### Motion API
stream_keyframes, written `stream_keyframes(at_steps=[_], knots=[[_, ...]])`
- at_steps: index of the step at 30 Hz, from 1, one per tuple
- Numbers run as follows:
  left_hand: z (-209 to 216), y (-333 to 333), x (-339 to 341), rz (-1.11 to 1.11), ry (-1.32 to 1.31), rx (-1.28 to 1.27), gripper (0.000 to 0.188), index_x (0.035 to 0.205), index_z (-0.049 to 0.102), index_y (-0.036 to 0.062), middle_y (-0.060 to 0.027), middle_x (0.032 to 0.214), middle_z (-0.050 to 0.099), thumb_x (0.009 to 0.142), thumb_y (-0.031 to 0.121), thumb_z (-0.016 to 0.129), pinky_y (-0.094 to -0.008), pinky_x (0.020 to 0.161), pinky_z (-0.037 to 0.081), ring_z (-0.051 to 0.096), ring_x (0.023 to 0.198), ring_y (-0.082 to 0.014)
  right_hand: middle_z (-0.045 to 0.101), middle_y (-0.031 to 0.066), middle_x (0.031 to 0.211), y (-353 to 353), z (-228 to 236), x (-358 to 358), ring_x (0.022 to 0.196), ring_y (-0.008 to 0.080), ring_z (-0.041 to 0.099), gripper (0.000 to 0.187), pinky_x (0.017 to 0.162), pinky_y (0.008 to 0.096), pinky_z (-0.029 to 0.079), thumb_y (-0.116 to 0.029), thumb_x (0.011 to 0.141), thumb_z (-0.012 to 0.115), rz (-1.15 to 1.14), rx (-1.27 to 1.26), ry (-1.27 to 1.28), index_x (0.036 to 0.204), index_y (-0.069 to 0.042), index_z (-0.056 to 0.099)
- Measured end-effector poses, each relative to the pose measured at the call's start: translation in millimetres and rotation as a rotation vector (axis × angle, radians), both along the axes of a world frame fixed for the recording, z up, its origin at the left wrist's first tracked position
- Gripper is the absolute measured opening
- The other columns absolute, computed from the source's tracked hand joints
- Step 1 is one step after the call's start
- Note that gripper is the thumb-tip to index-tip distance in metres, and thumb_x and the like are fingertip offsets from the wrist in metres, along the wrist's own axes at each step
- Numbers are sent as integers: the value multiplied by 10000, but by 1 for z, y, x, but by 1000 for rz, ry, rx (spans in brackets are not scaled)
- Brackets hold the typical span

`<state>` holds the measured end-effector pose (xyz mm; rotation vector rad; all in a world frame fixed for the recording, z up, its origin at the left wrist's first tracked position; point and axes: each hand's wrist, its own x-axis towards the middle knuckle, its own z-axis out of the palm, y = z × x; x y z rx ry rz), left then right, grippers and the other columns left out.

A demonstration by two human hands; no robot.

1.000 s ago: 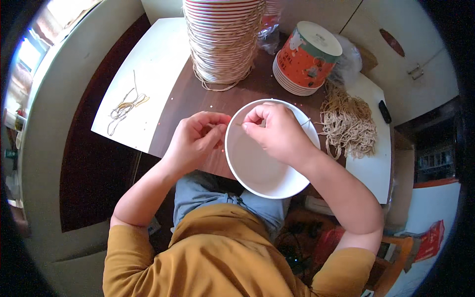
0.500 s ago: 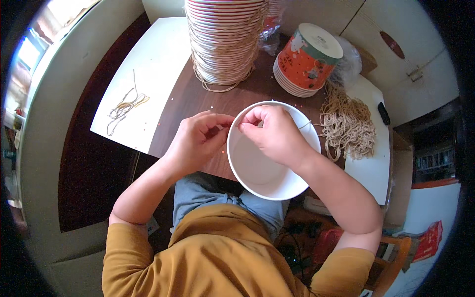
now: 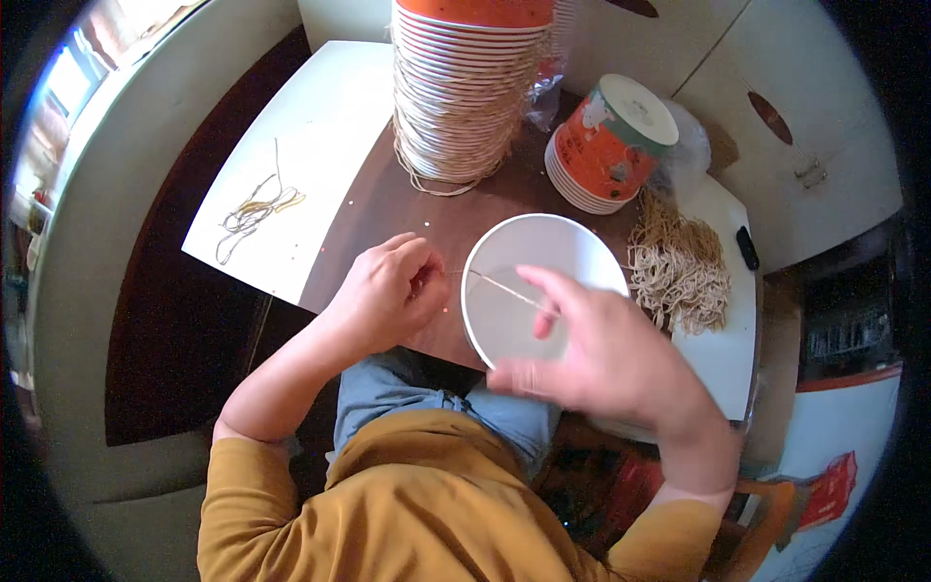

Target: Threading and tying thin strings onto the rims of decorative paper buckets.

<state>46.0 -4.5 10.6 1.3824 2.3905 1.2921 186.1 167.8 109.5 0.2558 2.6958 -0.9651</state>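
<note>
A white paper bucket (image 3: 504, 252) sits mouth-up and tilted at the table's front edge, its plain inside facing me. A thin beige cord (image 3: 509, 290) runs from the bucket's left wall across its mouth. My left hand (image 3: 393, 291) is closed, thumb and fingers pinched at the outside of that wall; a fine end of cord shows beside its fingertips. Over the bucket's right side, my right hand (image 3: 606, 354) is blurred, with thumb and forefinger spread apart. The cord's inner end reaches its middle fingers, and any contact there is unclear.
Behind stands a tall stack of nested buckets (image 3: 465, 107) with cord handles. A shorter upside-down orange and green stack (image 3: 611, 145) is to its right. Beige cords (image 3: 684, 267) lie heaped at right, near a small black object (image 3: 748, 248). Loose cords (image 3: 254, 211) lie at left.
My right hand has drawn back from inside the left wall toward the right and nearer me, its fingers spreading. More cord now shows across the mouth. My left hand stays near the wall.
</note>
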Motion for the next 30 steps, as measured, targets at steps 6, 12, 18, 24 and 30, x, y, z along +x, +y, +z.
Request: stream_keyframes(at_steps=[6,12,18,24,30], knots=[[6,-11,9,-49,-380,14,64,753,582,-14,-150,768,548,723,41,572,-363,627,474,577,705,-296,557,103,815,-37,-26,39,706,265,603,448,616,375,496,-245,712,756,127,435,330,1056,-28,569],[-1,-19,20,-203,142,405,133,773,586,43,-131,935,563,660,-21,616,-340,719,498,586,818,-279,498,83,770,-18,-49,20,670,264,573,192,574,383,472,-86,684,733,102,516,547,817,-65,596],[-5,-19,17,-376,-133,432,132,860,598,7,-136,978,623,735,-25,572,-309,755,499,615,867,-205,514,78,802,-12,-59,3,687,261,582,175,584,374,481,-51,693,720,55,537,670,832,-65,615],[-16,-15,15,-458,-1043,545,141,1016,613,-30,-93,999,658,935,72,557,-266,863,467,600,957,-121,509,81,843,-31,-79,-4,691,247,561,266,617,353,477,-77,749,706,-150,624,952,994,-31,611],[-21,-9,23,-342,-125,447,281,1013,653,29,-123,983,613,740,-17,693,-331,749,525,633,889,-277,611,112,886,-76,-109,15,740,251,610,239,635,342,491,-11,822,652,-183,199,1119,1055,-1,601]])
